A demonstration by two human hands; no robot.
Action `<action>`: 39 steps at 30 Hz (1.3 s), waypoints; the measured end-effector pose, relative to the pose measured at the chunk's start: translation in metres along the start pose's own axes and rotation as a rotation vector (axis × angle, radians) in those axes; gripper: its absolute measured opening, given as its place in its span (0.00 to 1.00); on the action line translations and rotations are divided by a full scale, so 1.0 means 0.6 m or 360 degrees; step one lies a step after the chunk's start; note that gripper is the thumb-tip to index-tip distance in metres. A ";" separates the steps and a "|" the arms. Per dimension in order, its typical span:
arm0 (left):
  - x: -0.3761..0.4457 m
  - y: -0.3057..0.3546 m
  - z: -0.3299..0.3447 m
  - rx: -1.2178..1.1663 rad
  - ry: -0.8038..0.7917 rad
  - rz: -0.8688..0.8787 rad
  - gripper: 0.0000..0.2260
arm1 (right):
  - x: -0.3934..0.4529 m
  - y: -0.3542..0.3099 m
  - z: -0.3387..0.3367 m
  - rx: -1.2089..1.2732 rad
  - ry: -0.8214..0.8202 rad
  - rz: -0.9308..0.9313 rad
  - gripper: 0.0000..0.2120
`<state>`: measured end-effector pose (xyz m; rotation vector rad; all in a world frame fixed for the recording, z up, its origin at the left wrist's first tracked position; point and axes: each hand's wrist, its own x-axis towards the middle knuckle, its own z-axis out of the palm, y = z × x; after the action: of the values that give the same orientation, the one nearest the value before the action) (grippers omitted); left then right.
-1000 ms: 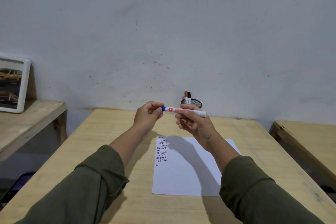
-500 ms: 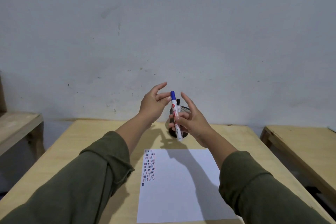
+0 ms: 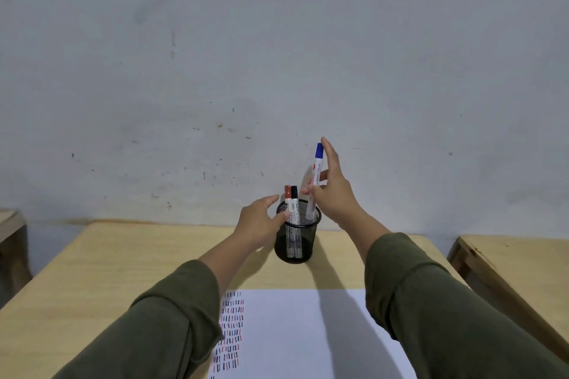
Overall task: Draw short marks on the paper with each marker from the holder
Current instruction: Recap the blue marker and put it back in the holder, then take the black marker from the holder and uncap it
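Note:
A black mesh holder (image 3: 297, 240) stands at the back of the wooden table (image 3: 92, 280). In it are a red-capped marker (image 3: 288, 198) and a black-capped marker (image 3: 295, 200). My right hand (image 3: 334, 191) pinches a blue-capped white marker (image 3: 314, 178), held upright with its lower end inside the holder's rim. My left hand (image 3: 260, 221) touches the holder's left side with spread fingers. White paper (image 3: 292, 335) lies near me, with rows of short red, black and blue marks (image 3: 229, 332) down its left edge.
A grey wall rises right behind the table. A second wooden table (image 3: 517, 268) stands to the right across a gap, and a wooden surface (image 3: 9, 224) sits at the far left.
My right hand turned the blue marker from level to upright and carried it forward into the holder. My left hand let go of the cap end and moved to the holder.

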<state>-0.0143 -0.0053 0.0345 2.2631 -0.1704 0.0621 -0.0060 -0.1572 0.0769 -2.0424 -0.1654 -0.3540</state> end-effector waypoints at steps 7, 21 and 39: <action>0.008 -0.006 0.006 0.0015 -0.0056 0.0002 0.21 | 0.015 0.042 0.033 -0.0301 -0.0108 0.0069 0.38; 0.014 -0.008 0.006 0.0007 -0.0065 0.0009 0.20 | 0.025 0.076 0.050 -0.0526 -0.0067 0.0092 0.29; 0.020 -0.014 0.017 -0.0018 -0.0023 -0.0037 0.21 | -0.007 0.071 0.034 -0.0627 0.0092 -0.0145 0.16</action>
<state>-0.0015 -0.0090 0.0226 2.2543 -0.1519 0.0328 0.0050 -0.1596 0.0307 -2.4140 -0.1635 -0.5358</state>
